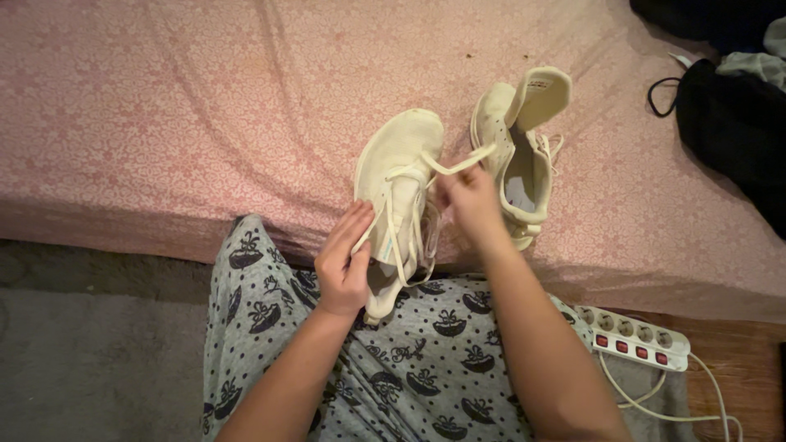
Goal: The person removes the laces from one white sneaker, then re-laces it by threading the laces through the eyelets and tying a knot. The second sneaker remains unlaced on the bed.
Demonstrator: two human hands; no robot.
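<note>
A cream-white sneaker rests toe-away on the edge of a bed, its heel over my lap. My left hand grips its side near the tongue, fingers around the upper. My right hand pinches a cream shoelace that runs up and to the right from the sneaker's eyelets. A second matching sneaker lies just right of it on the bed, its tongue flipped up and its inside showing.
The bed has a pink patterned sheet. Dark clothing and a bag lie at the upper right. A white power strip with red switches and its cable sit on the floor at right. Grey patterned trousers cover my lap.
</note>
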